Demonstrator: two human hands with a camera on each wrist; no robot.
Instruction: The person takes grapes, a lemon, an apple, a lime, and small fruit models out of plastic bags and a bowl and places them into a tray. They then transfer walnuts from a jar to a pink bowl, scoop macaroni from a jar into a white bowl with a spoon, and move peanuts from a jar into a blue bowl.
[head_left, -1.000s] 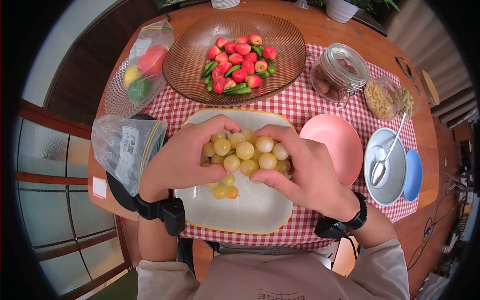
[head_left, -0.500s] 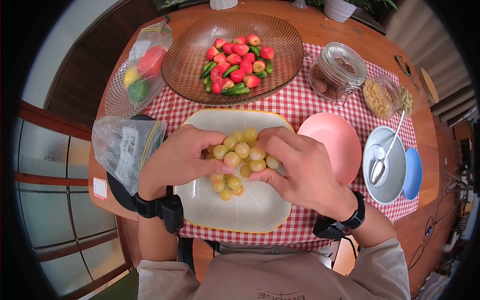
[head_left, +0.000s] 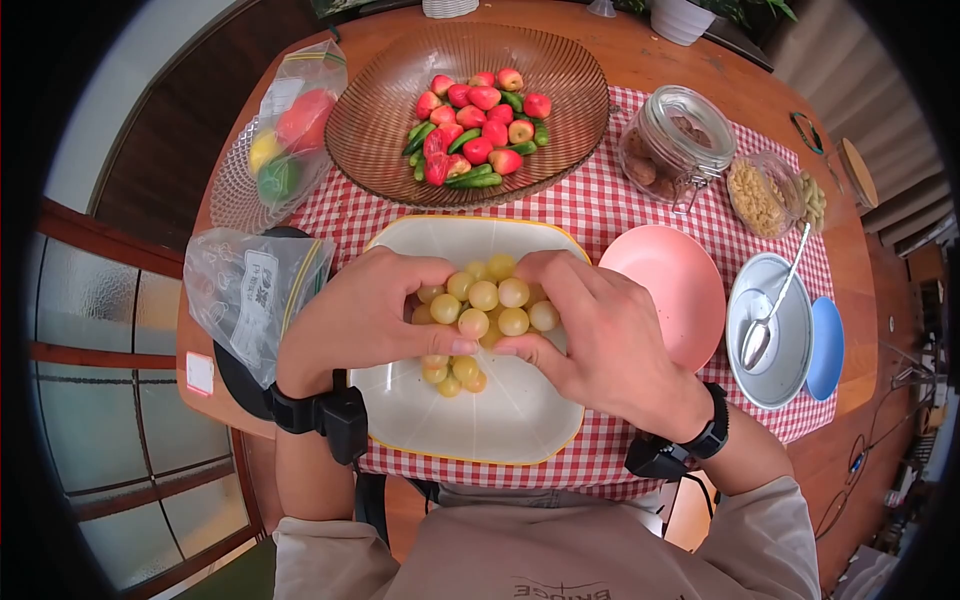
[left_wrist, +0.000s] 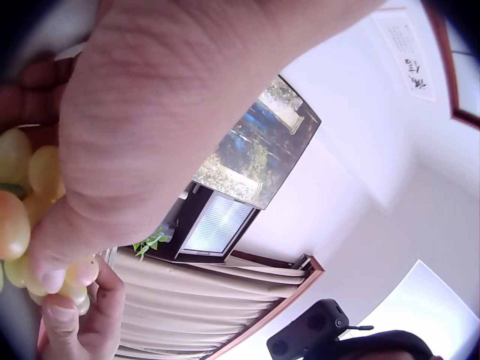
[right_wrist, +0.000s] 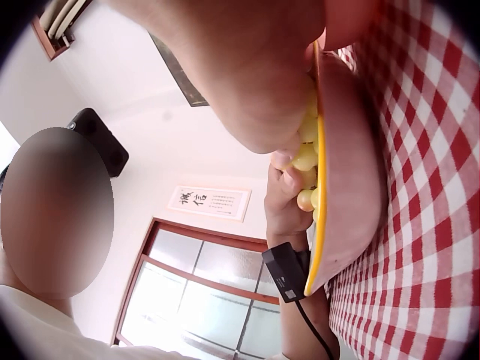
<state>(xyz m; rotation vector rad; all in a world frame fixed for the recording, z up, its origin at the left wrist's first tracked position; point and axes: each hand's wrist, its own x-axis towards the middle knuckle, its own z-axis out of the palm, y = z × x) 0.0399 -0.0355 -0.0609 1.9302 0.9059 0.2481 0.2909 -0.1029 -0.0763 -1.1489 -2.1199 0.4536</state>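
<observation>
A bunch of yellow-green grapes is held over the white yellow-rimmed dish. My left hand grips its left side, thumb in front and fingers curled behind. From the other side my right hand grips it with thumb and fingers. A small cluster hangs below the left thumb. In the left wrist view, the left hand has its thumb pressed on the grapes. In the right wrist view the grapes show between the right hand and the dish's rim.
Behind the dish stands a ribbed bowl of red fruit and small green cucumbers. Plastic bags lie at left. At right are a pink plate, a lidded jar, a grey bowl with a spoon, and a blue plate.
The bunch has turned and shifted slightly between my hands, and its lower cluster hangs a little differently. Both hands have moved slightly and still grip the grapes.
</observation>
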